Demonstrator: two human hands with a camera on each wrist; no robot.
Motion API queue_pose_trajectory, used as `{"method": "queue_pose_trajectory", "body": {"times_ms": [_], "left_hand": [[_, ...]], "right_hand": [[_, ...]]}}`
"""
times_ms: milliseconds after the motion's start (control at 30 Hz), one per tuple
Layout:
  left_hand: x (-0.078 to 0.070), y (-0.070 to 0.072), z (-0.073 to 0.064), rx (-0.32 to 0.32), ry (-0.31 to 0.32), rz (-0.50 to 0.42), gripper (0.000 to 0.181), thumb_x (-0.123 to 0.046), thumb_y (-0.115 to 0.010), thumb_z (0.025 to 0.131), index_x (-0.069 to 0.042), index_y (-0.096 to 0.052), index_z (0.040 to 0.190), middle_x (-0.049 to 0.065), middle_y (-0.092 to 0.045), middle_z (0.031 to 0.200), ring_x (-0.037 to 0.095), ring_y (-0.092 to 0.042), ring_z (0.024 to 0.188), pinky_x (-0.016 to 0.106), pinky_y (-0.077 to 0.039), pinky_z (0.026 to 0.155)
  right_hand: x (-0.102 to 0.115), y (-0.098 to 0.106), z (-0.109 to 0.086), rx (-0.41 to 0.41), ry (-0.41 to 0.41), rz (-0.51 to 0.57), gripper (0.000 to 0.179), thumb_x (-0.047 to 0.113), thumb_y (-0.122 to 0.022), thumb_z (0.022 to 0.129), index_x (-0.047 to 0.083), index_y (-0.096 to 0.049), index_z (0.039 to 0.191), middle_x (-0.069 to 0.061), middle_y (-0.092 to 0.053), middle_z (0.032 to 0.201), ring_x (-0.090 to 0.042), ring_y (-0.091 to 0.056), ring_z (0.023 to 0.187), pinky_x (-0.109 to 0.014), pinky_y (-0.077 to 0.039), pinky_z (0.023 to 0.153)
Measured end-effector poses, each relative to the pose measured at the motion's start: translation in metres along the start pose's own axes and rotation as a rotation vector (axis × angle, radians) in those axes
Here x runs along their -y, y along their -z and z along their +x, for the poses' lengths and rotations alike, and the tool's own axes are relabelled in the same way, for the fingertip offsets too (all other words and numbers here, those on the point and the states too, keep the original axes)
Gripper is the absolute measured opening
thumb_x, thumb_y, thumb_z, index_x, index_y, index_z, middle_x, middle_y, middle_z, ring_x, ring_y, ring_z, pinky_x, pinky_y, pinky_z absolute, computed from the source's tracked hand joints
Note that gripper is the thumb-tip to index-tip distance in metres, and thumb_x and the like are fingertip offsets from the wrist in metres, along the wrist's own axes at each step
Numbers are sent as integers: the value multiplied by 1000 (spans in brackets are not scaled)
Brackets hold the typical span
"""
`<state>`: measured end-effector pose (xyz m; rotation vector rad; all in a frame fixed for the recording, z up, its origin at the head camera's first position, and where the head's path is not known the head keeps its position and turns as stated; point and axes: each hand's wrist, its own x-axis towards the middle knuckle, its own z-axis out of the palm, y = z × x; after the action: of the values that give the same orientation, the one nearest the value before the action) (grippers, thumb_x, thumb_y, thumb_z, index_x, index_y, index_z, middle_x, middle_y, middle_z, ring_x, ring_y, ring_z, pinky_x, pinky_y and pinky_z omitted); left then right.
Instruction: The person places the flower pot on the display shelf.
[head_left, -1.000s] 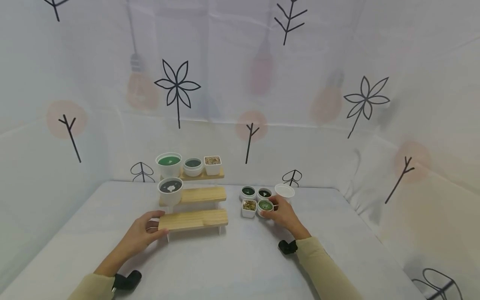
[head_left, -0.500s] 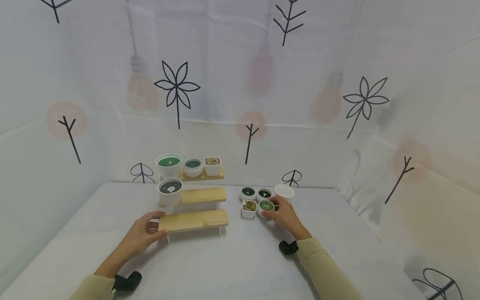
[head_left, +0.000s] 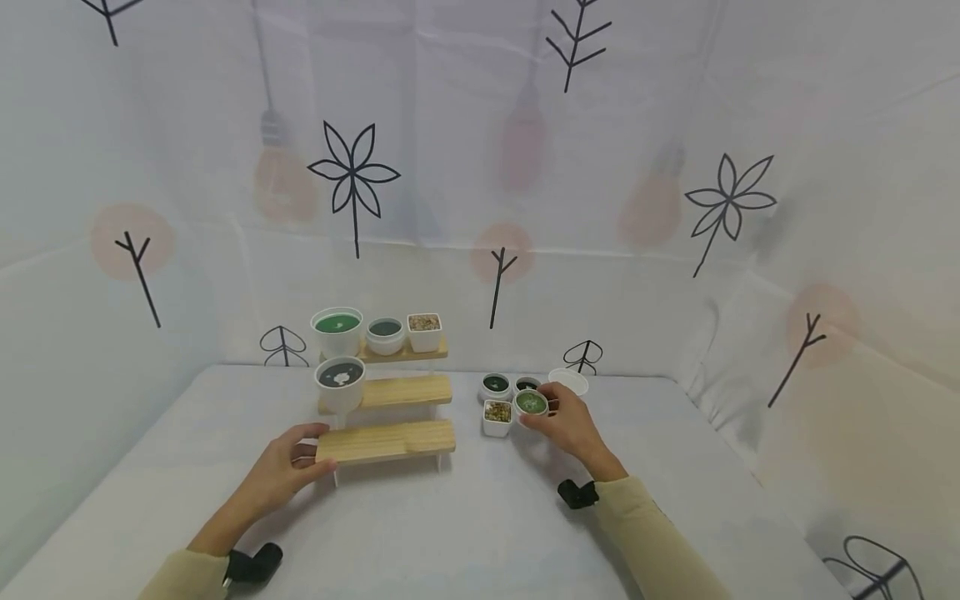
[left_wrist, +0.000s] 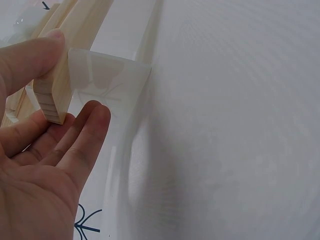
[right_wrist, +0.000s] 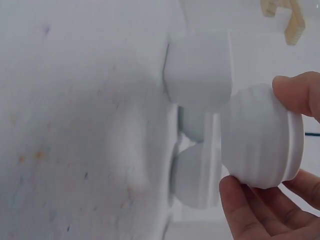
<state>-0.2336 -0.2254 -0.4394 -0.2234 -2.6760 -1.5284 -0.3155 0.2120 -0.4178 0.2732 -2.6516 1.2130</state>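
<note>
In the head view, my right hand holds a small round white bowl with a green surface inside. The right wrist view shows this ribbed bowl between thumb and fingers, raised off the table. My left hand grips the left end of the lowest step of a three-tier wooden stand. In the left wrist view, the thumb lies on top of the wooden board, with fingers at its end and underside. A square white pot with speckled filling stands just left of the held bowl.
Behind the held bowl are two round pots, one dark green and one partly hidden, and a white cup. A green-filled cup, a grey bowl and a square pot occupy the top tier. A grey-filled cup stands on the middle one.
The green-topped bowl has risen slightly in my right hand and now covers part of the dark pot behind it. My left hand stays on the stand.
</note>
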Motion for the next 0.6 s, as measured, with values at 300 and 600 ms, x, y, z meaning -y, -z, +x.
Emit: {"method": "queue_pose_trajectory", "body": {"times_ms": [300, 600], "left_hand": [[1, 0, 2, 3, 5, 16, 72, -33, -77, 81, 0, -43, 135, 25, -50, 130, 36, -59, 109, 33, -57, 82], [0, 0, 1, 7, 8, 2, 72, -32, -77, 81, 1, -43, 136, 26, -47, 132, 37, -59, 111, 32, -56, 83]], "right_hand": [[33, -5, -9, -6, 122, 108, 57, 22, -81, 74, 6, -57, 124, -6, -62, 110, -19, -60, 95, -34, -53, 82], [67, -16, -19, 34, 215, 112, 56, 20, -80, 74, 6, -57, 123, -3, -59, 115, -18, -58, 99, -34, -54, 84]]}}
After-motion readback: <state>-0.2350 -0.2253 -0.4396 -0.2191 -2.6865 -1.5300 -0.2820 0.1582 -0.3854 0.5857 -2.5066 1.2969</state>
